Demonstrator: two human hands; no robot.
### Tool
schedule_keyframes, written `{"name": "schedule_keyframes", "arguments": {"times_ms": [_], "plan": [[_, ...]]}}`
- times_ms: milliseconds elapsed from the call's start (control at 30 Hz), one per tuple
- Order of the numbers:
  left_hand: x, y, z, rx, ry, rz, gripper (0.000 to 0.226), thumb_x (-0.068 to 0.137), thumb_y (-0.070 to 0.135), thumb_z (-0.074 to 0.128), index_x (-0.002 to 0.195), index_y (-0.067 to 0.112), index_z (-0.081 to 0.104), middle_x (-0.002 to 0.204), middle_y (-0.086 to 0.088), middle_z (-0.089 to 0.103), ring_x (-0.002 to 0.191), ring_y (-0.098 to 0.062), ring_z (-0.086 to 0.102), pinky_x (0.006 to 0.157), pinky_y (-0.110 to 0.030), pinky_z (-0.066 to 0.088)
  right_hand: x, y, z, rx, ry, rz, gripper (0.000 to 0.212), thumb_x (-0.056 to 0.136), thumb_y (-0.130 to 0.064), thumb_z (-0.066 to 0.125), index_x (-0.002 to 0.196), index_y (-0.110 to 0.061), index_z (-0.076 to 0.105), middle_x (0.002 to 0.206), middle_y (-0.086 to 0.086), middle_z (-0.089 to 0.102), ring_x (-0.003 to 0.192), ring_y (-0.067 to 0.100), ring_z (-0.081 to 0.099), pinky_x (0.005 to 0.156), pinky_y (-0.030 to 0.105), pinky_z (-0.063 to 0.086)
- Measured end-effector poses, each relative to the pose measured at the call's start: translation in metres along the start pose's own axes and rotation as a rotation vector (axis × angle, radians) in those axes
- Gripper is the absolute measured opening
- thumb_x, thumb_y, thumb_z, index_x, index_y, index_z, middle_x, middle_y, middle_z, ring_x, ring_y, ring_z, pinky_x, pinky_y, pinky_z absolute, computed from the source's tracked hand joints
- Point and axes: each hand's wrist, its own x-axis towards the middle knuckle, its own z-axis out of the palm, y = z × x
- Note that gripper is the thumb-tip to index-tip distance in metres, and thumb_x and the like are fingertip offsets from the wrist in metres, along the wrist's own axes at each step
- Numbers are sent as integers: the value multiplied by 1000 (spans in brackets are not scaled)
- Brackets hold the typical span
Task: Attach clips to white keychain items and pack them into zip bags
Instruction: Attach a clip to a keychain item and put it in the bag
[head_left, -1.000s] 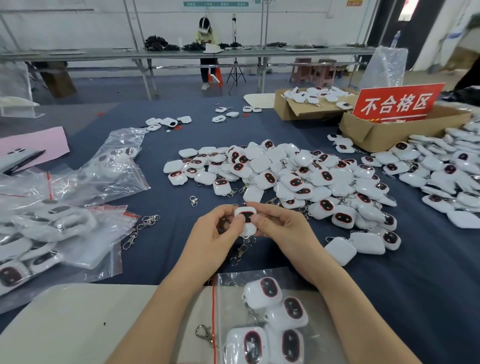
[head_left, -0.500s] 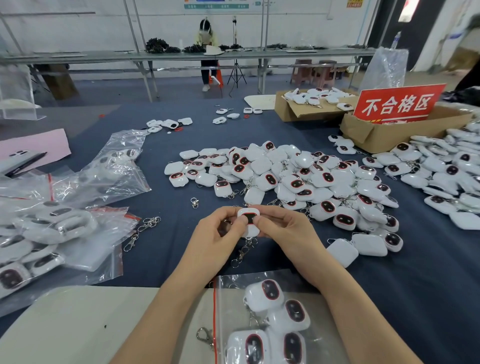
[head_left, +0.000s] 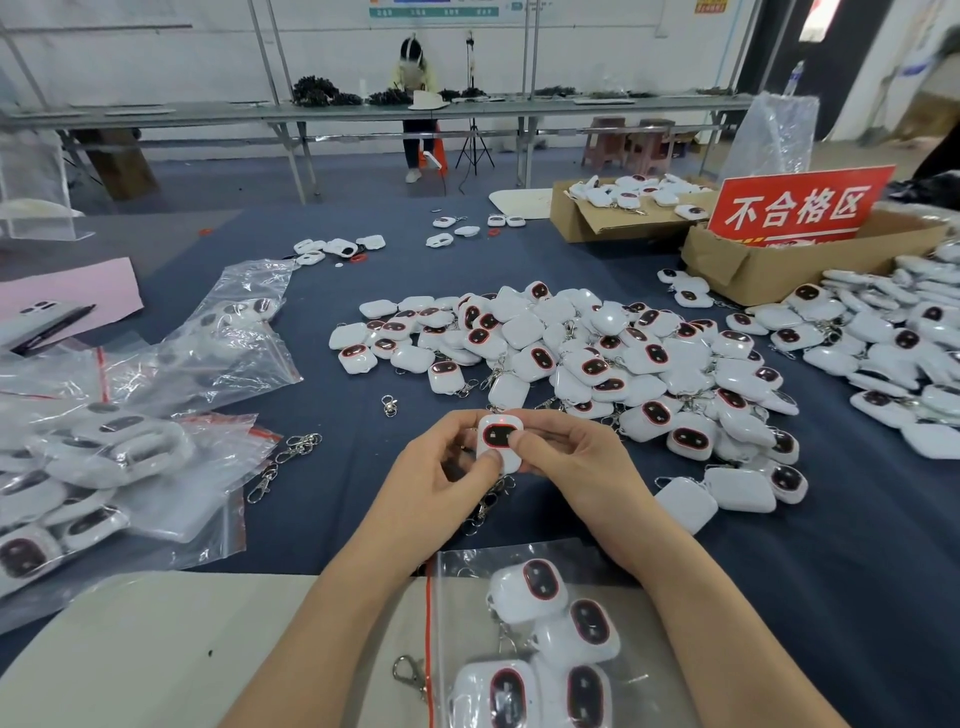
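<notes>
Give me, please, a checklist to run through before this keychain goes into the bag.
1. Keychain pinched by left hand and right hand: ok.
2. Clip hanging under it: ok.
3. Clip latched on: cannot tell.
4. Bag lying near, below the hands: ok.
5. Bag mouth open: cannot tell.
6. Stray clip sticking past the bag's red zip: not ok.

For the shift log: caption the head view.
Left hand and right hand pinch a keychain beyond a zip bag.

Both hands, L (head_left: 441, 470) & R (head_left: 576, 462), pinch white keychain (head_left: 497, 440); clip chain (head_left: 485, 506) dangles below.
</notes>
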Motion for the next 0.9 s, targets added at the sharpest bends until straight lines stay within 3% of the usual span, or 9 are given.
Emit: {"name": "schedule_keyframes", "arguments": {"times_ms": [67,300,433,633,700,800,900], "plan": [[0,0,0,1,2,0,27,95,25,66,115,42,64,90,15,70,77,-6,64,71,-14,51,0,0,0,11,-11,-5,27,95,-11,66,100,-33,80,102,0,78,101,20,73,94,32,57],[1,-1,0,25,10,10,28,95,23,66,116,41,63,90,16,71,78,-3,64,70,-13,49,1,2,-1,21,-16,1,23,96,-9,64,116,-16,74,106,2,78,106,21,72,99,38,55],[1,-3,0,-3,-4,12,27,95,23,65,116,41,63,97,12,74,88,-14,69,78,-21,55,0,1,0,27,-13,7,23,96,-8,65,115,-16,74,105,1,78,104,21,72,96,33,57],[1,-4,0,-4,-8,18,28,96,23,66,115,43,63,95,7,73,87,-23,67,79,-31,56,0,1,-1,31,-29,-10,23,96,-8,64,112,-20,75,105,0,78,103,20,72,91,28,58],[2,-4,0,-1,4,13,28,95,24,67,116,43,64,93,8,73,84,-20,66,74,-25,56,0,0,-1,38,-35,-14,23,96,-9,65,110,-23,76,106,-1,78,104,19,72,91,28,58],[3,-3,1,0,41,2,28,94,24,69,117,40,63,90,14,72,73,-4,63,68,-14,50,0,0,-1,66,-28,-14,23,96,-12,66,106,-29,78,107,-1,77,104,17,72,90,28,58],[2,0,1,-56,62,13,23,93,29,71,111,41,65,92,15,73,72,3,62,67,-14,51,1,2,0,112,15,2,22,97,-11,64,114,-24,71,102,4,77,98,19,74,83,27,60]]}}
